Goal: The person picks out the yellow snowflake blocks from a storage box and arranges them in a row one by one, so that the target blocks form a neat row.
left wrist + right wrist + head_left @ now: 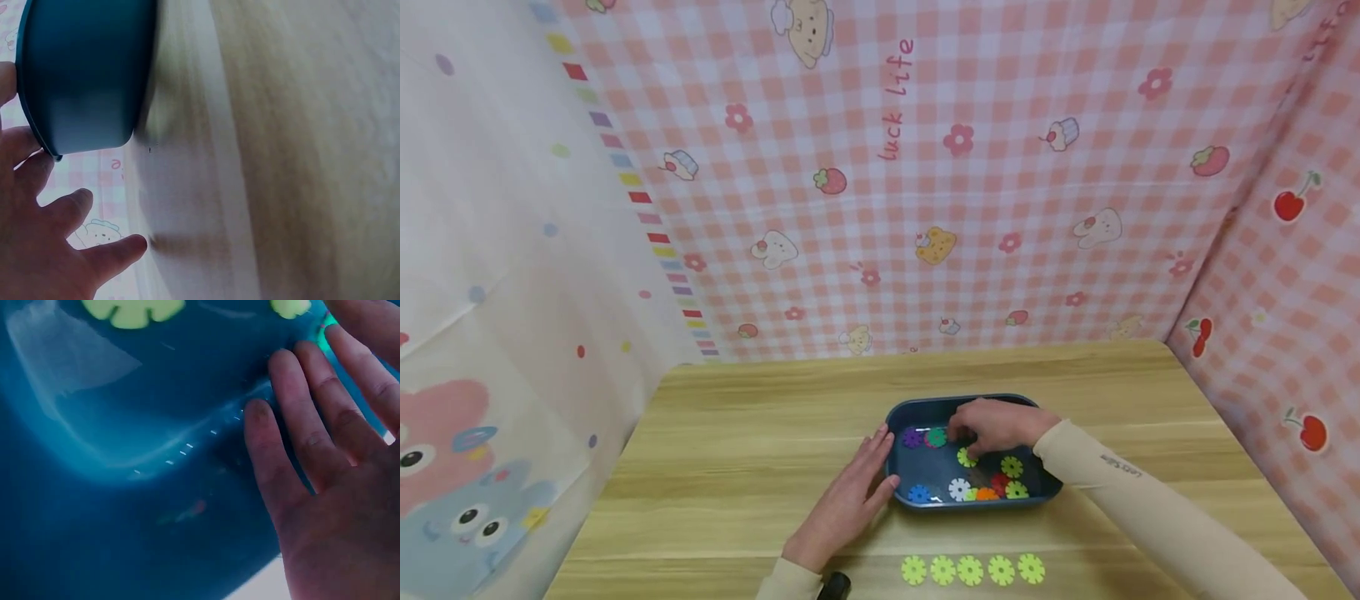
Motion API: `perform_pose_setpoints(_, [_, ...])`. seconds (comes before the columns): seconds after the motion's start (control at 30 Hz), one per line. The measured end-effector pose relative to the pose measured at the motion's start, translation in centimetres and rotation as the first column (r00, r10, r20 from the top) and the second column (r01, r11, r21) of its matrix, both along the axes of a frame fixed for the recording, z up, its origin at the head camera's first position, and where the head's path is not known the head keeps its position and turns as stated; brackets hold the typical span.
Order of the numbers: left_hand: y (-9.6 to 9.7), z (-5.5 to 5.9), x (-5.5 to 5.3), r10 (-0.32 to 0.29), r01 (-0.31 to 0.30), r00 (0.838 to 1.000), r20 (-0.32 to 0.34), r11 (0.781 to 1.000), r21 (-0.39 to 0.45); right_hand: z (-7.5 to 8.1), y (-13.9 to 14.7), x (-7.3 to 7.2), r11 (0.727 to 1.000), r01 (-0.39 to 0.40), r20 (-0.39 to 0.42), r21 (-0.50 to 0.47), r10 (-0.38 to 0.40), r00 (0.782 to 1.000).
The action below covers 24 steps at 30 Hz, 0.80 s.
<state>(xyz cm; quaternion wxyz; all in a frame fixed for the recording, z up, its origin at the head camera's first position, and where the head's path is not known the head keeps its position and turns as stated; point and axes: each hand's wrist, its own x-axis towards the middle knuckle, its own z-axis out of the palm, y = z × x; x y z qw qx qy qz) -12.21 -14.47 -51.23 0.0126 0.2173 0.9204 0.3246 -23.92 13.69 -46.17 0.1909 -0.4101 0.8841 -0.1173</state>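
A dark blue tray [973, 506] holds several small notched plastic discs of different colours. My left hand [850, 490] rests against the tray's left rim, fingers straight and spread; the left wrist view has its fingertips along the rim of the tray [87, 94]. Over the inside of the tray is my right hand [996, 423], its thumb close to a yellow-green disc [967, 457] and its fingers beside a green disc [936, 437]. Nothing shows between the fingers of the right hand [337, 450] in its wrist view, where they are mostly straight.
A row of several yellow-green discs [970, 571] lies on the wooden table [737, 467] in front of the tray. Inside the tray are also a purple disc [913, 438], a blue disc [919, 494] and a white disc [958, 489]. Patterned cloth [895, 208] hangs behind the table.
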Motion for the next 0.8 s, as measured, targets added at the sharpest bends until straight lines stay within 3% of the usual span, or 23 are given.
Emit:
perform_pose_setpoints(0.2, [0.1,0.0,0.0,0.002,-0.002,1.0,0.006,1.0,0.003,-0.7,0.0,0.1,0.999,0.031,0.009,-0.029,-0.031,0.999])
perform_pose_setpoints(0.53, [0.1,0.0,0.1,0.011,-0.011,1.0,0.02,1.0,0.0,-1.8,-1.0,0.3,0.994,0.02,0.005,-0.103,-0.019,1.0])
perform_pose_setpoints(0.8, [0.2,0.1,0.1,0.023,-0.023,0.999,0.039,1.0,-0.012,-2.2,-0.6,0.5,0.989,0.047,0.105,-0.141,-0.033,0.994])
